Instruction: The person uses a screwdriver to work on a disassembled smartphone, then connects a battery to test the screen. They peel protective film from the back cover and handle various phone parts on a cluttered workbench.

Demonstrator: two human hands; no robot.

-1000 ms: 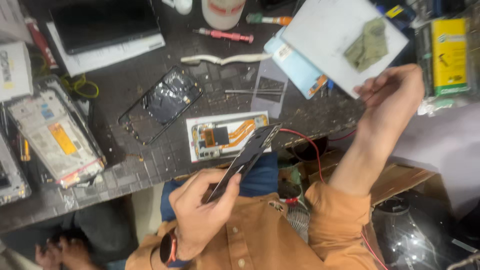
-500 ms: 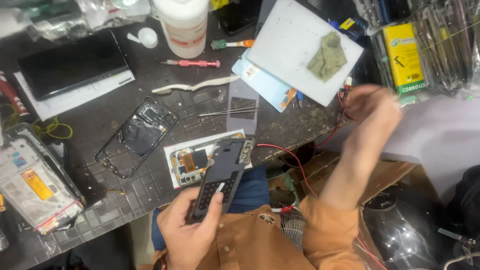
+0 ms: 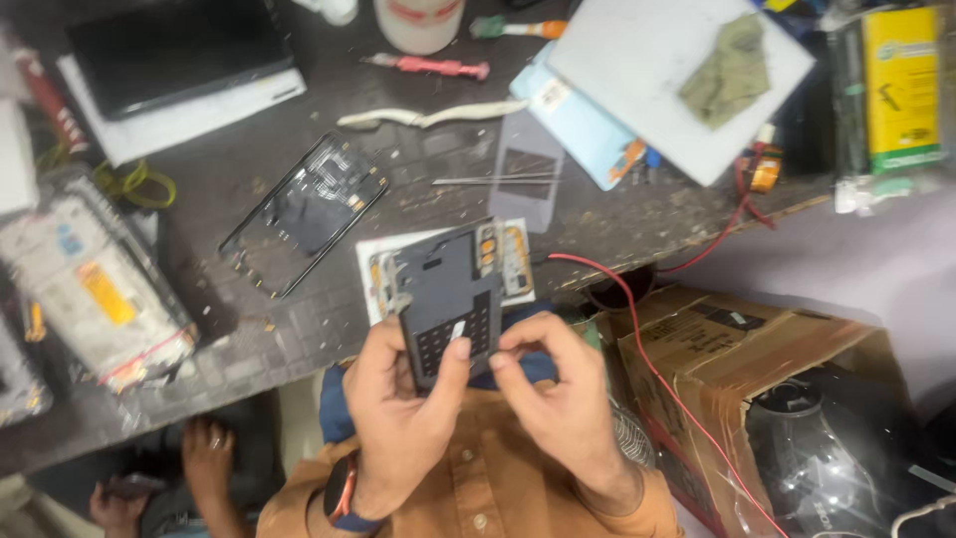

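While we look down at the bench, our left hand (image 3: 398, 408) is clamped around the near end of a dark phone panel (image 3: 448, 299), thumb pressed on its face, holding it tilted above the bench edge and over a white sheet (image 3: 370, 261). Our right hand (image 3: 558, 394) has its fingertips pinched together at the panel's near right edge. A phone frame (image 3: 304, 211) lies to the left, tweezers (image 3: 496, 180) farther off, and a red wire (image 3: 637, 329) trails down on the right. We judge that too hard a pinch could bend the thin panel, and a loose hold could drop it off the bench.
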